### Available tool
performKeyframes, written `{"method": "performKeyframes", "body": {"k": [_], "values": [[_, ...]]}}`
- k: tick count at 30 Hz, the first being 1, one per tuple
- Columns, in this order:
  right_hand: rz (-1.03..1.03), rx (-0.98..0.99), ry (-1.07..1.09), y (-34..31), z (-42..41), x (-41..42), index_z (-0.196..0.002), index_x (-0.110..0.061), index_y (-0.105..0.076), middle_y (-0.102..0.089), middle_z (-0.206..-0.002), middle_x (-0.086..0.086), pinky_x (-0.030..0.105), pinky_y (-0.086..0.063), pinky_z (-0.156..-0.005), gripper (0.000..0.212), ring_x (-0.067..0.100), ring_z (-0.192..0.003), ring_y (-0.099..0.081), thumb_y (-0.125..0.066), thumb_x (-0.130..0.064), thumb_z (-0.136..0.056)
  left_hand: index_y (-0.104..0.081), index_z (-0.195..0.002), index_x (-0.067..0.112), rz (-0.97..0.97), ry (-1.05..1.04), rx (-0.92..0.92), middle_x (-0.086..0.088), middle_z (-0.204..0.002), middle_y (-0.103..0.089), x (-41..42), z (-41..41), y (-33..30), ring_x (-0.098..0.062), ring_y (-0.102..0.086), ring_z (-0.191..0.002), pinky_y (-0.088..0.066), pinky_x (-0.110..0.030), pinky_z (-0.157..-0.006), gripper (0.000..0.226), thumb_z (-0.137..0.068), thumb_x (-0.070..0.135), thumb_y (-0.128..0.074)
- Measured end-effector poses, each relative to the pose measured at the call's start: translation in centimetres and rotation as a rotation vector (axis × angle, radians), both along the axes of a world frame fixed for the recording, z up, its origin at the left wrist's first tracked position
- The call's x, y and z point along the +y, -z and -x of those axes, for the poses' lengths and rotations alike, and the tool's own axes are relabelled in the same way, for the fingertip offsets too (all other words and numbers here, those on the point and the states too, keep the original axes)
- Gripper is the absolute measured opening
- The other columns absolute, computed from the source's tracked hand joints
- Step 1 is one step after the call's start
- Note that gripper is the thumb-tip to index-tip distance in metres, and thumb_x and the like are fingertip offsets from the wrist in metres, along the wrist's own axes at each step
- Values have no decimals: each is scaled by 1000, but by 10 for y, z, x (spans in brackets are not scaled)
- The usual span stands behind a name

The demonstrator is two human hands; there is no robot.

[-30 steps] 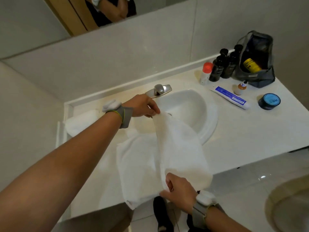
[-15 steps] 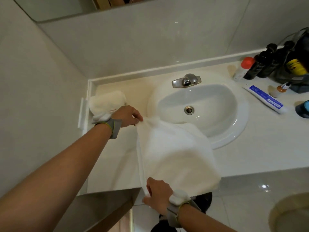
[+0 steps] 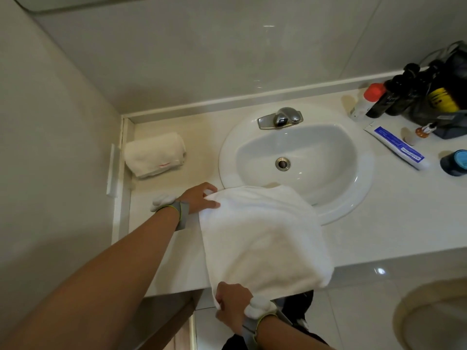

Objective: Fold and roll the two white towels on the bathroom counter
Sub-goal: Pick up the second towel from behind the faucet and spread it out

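Note:
A white towel, folded over, lies on the counter with its far end over the sink rim and its near end hanging past the front edge. My left hand pinches the towel's far left corner, near the sink rim. My right hand grips the near left corner below the counter's front edge. A second white towel, rolled, rests in the back left corner of the counter, apart from both hands.
The oval sink with its faucet fills the counter's middle. At the right stand a toothpaste tube, a red-capped bottle, dark bottles, a toiletry bag and a blue jar. A toilet sits at the lower right.
Both hands have carried the towel's left edge down and to the left, laying it flatter on the counter. The view has shifted left, and the rolled towel now shows in full.

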State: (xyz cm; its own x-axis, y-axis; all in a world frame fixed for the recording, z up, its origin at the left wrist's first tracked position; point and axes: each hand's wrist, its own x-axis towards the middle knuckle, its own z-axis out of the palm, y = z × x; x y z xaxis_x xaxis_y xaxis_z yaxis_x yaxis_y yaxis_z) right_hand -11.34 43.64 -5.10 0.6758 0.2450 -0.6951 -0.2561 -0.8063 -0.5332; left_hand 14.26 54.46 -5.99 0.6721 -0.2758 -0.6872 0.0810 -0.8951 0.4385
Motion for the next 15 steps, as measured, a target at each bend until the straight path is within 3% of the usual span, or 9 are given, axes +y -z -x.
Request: {"method": "performKeyframes", "body": {"k": [4, 7, 9, 11, 13, 15], "values": [[-30, -11, 31, 4, 5, -3, -95, -23, -49, -46, -83, -6, 16, -20, -50, 18, 19, -78, -43, -59, -17, -81, -57, -128, 17, -79, 142, 61, -5, -126, -58, -7, -8, 6, -22, -56, -105, -44, -30, -86, 65, -77, 50, -80], [-50, -20, 38, 8, 6, -4, -100, -20, -53, -54, -90, -1, 23, -27, -52, 21, 20, -77, -44, -59, -22, -80, -57, -124, 17, -115, 271, 7, -2, -116, -47, -12, -12, 3, -25, -51, -111, -43, -33, -90, 62, -75, 49, -81], [-51, -20, 41, 8, 5, -3, -95, -23, -51, -52, -84, -4, 23, -27, -52, 18, 21, -77, -44, -59, -23, -80, -55, -104, 20, -64, 266, -27, -1, -106, -52, -13, -17, -1, -22, -52, -98, -40, -29, -74, 39, -80, 38, -80], [-61, -31, 55, 7, 3, 0, -92, -26, -47, -47, -82, -7, 19, -24, -52, 17, 22, -76, -44, -59, -23, -79, -47, -88, 24, 1, 242, -36, 4, -91, -52, -12, -26, -5, -17, -49, -81, -33, -26, -61, 34, -81, 32, -80], [-78, -42, 67, 6, 1, 3, -95, -23, -50, -49, -85, -7, 24, -32, -56, 18, 20, -77, -45, -59, -24, -79, -49, -91, 24, 37, 246, -53, 5, -92, -53, -8, -35, -11, -12, -48, -78, -35, -21, -60, 34, -80, 29, -81], [-93, -42, 87, 2, -3, 7, -95, -22, -51, -47, -79, -10, 24, -34, -59, 17, 16, -73, -45, -59, -23, -81, -55, -100, 22, 66, 211, -99, 3, -99, -57, -2, -44, -13, -15, -53, -86, -39, -17, -63, 35, -79, 26, -82]]}}
